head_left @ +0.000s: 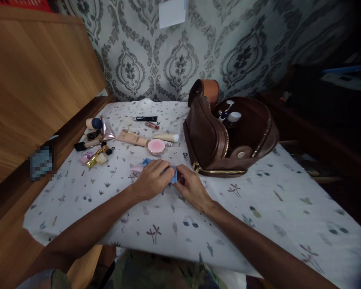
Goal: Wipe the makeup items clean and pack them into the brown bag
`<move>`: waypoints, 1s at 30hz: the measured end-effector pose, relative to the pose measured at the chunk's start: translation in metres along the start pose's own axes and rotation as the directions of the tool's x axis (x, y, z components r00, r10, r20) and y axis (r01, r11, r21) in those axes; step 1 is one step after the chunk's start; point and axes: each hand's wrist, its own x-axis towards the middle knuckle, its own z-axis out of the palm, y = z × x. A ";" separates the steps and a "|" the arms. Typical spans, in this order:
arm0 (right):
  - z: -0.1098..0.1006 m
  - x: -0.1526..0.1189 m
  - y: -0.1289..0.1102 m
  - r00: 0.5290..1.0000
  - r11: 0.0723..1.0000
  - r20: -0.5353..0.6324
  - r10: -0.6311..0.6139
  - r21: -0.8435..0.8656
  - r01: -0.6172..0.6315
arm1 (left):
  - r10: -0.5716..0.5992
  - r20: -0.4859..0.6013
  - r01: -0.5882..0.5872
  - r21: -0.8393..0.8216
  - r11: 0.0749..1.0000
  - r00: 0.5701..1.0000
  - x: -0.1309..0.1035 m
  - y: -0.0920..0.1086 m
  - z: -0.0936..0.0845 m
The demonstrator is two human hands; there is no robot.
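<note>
My left hand (154,178) is closed on a crumpled blue cloth (173,176), whose folds stick out on both sides of the fingers. From the cloth's left side a pale pink piece (136,168) shows, too covered to name. My right hand (194,188) meets the left at the cloth's right end, fingers curled around a small item I cannot make out. Just beyond them sits a round pink compact (156,147). A peach squeeze tube (132,138) and a cream tube with a white cap (166,137) lie behind it.
A brown leather bag (207,138) stands unzipped on the right with small white-topped items (234,117) inside. More cosmetics (96,154) cluster at left, near a wooden panel (39,68). A black tube (147,119) lies farther back on the patterned cloth (180,224), before the wall.
</note>
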 end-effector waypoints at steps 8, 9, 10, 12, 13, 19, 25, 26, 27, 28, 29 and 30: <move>-0.002 0.003 0.007 0.993 0.986 -0.010 0.121 0.120 -0.119 | -0.134 0.001 0.132 0.166 0.977 0.991 -0.007 -0.040 0.003; -0.003 0.004 0.007 0.990 0.981 -0.013 0.139 0.138 -0.136 | -0.170 -0.005 0.169 0.176 0.970 0.985 -0.009 -0.047 0.003; -0.003 0.004 0.007 0.987 0.976 -0.013 0.158 0.157 -0.154 | -0.209 -0.009 0.207 0.181 0.961 0.978 -0.010 -0.053 0.003; -0.003 0.005 0.008 0.983 0.965 0.000 0.184 0.192 -0.180 | -0.285 -0.004 0.281 0.175 0.944 0.959 -0.013 -0.063 0.003; -0.003 0.005 0.008 0.983 0.962 0.007 0.186 0.203 -0.184 | -0.319 0.003 0.314 0.165 0.935 0.948 -0.014 -0.066 0.004; 0.000 0.005 0.011 0.988 0.948 0.036 0.151 0.279 -0.155 | -0.426 0.009 0.419 0.158 0.894 0.905 -0.019 -0.077 0.005; -0.002 0.004 0.007 0.988 0.972 0.045 0.150 0.176 -0.155 | -0.399 -0.158 0.405 0.006 0.915 0.903 -0.012 -0.058 0.001; -0.003 0.004 0.006 0.989 0.978 0.037 0.141 0.151 -0.145 | -0.366 -0.171 0.363 -0.050 0.931 0.915 -0.010 -0.049 0.001; -0.003 0.004 0.005 0.991 0.983 0.030 0.130 0.128 -0.133 | -0.316 -0.176 0.302 -0.102 0.948 0.932 -0.007 -0.040 0.001; -0.003 0.005 0.005 0.992 0.986 0.025 0.121 0.111 -0.123 | -0.251 -0.171 0.228 -0.143 0.963 0.953 -0.005 -0.030 0.002; -0.003 0.005 0.004 0.993 0.988 0.022 0.115 0.102 -0.116 | -0.179 -0.155 0.152 -0.172 0.973 0.972 -0.004 -0.022 0.004; -0.003 0.005 0.005 0.993 0.988 0.022 0.112 0.101 -0.114 | -0.117 -0.133 0.092 -0.183 0.979 0.984 -0.002 -0.016 0.006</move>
